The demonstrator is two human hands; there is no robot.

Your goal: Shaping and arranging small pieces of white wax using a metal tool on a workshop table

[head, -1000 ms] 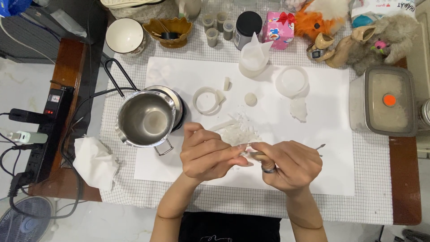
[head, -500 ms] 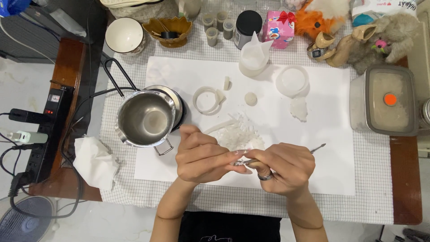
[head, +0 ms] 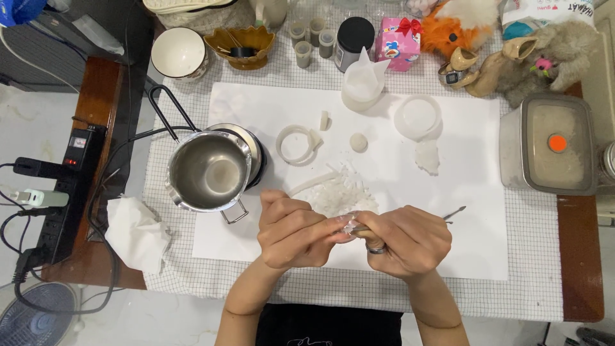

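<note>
White wax piece (head: 346, 223), just in front of the shavings pile (head: 338, 192), pinched in left hand (head: 293, 232) fingers; right hand (head: 403, 240) fingers clamped on thin metal tool (head: 452, 212); a slip could nick fingertips.

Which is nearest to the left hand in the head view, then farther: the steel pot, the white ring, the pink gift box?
From the left hand:
1. Steel pot, just up and to its left.
2. White ring, straight above, farther up the paper.
3. Pink gift box, at the table's far edge.
</note>
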